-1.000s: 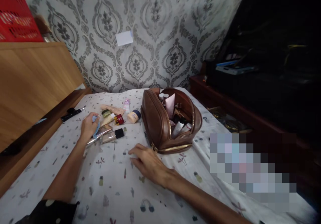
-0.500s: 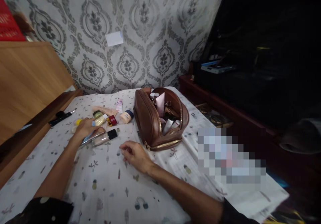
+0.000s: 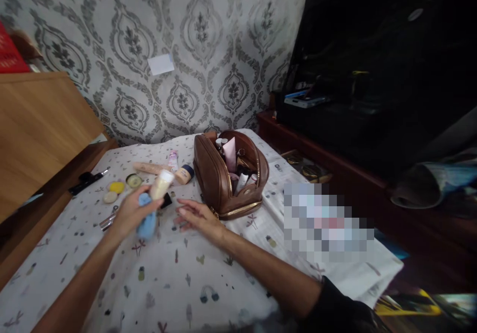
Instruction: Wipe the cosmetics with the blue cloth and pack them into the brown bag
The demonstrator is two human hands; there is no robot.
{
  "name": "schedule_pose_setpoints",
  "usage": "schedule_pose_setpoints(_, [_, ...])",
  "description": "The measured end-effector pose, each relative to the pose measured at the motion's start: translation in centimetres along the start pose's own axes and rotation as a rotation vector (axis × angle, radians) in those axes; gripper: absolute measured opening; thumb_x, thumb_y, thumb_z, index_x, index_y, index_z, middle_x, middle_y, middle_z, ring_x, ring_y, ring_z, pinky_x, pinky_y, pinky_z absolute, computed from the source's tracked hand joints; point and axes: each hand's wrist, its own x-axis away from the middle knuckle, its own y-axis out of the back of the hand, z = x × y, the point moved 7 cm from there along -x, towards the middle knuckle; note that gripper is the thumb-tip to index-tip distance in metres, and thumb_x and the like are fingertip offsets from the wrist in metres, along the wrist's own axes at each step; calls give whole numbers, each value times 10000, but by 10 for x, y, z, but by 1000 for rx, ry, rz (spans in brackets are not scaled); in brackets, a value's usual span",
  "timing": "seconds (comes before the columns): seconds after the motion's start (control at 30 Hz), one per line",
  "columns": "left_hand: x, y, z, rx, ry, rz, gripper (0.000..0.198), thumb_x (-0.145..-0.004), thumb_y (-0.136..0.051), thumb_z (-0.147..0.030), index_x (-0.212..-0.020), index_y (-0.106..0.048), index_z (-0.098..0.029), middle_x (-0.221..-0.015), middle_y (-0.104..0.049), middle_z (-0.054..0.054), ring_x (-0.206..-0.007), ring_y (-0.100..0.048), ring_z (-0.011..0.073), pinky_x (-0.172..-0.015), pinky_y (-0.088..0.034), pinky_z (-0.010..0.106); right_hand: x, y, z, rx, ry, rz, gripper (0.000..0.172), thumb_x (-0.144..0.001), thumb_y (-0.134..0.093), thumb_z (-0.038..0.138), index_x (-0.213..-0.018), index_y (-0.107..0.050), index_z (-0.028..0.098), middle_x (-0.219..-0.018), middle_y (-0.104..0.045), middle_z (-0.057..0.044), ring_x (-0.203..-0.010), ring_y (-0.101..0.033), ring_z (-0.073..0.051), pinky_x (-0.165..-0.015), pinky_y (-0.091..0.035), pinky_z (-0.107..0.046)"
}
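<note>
My left hand (image 3: 131,212) is closed around a pale yellow bottle with a white cap (image 3: 161,186) and a soft-looking blue item (image 3: 146,219), blurred, raised above the patterned cloth. My right hand (image 3: 201,221) hovers with fingers apart and nothing in it, just in front of a brown cosmetic bag (image 3: 212,174). Unzipped at the top, the bag holds a pink tube (image 3: 230,154) and several small bottles. Behind my left hand shows a black cap (image 3: 167,200); the rest of that bottle is hidden. A shiny silver item (image 3: 108,221) lies partly under my left wrist.
Left of the bag lie a cream jar with a dark lid (image 3: 184,174), a small pink tube (image 3: 173,159), a peach tube (image 3: 149,167), a round green-lidded jar (image 3: 133,180) and a yellow item (image 3: 117,187). A wooden board (image 3: 40,129) borders the left.
My left hand has lifted the pale yellow bottle and the blue item off the cloth and moved right, towards my right hand. My right hand's fingers have spread. The view has shifted slightly.
</note>
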Motion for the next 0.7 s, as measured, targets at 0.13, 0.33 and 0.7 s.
schedule_pose_setpoints(0.13, [39, -46, -26, 209, -87, 177, 539, -779, -681, -505, -1201, -614, -176, -1088, -708, 79, -963, -670, 270, -844, -539, 380, 4, -7, 4, -102, 3, 40, 641, -622, -857, 580, -1101, -691, 188, -998, -716, -54, -889, -688, -186, -771, -555, -311])
schedule_pose_setpoints(0.33, [54, -31, -12, 165, -78, 204, 555, -778, -707, -517, -1230, -611, -209, -1205, -682, 98, -1053, -671, 284, -842, -562, 366, 5, -2, 4, -180, -42, -31, 637, -570, -889, 578, -996, -665, 160, -911, -734, -50, -816, -703, -187, -766, -551, -316])
schedule_pose_setpoints(0.7, [45, 8, -55, -42, -316, -411, 523, -833, -559, -600, -1134, -631, -179, -1039, -676, 98, -972, -650, 294, -882, -540, 446, 5, -13, -9, -152, -256, 61, 504, -979, -427, 635, -1112, -525, 159, -675, -688, -30, -539, -658, -164, -561, -531, -280])
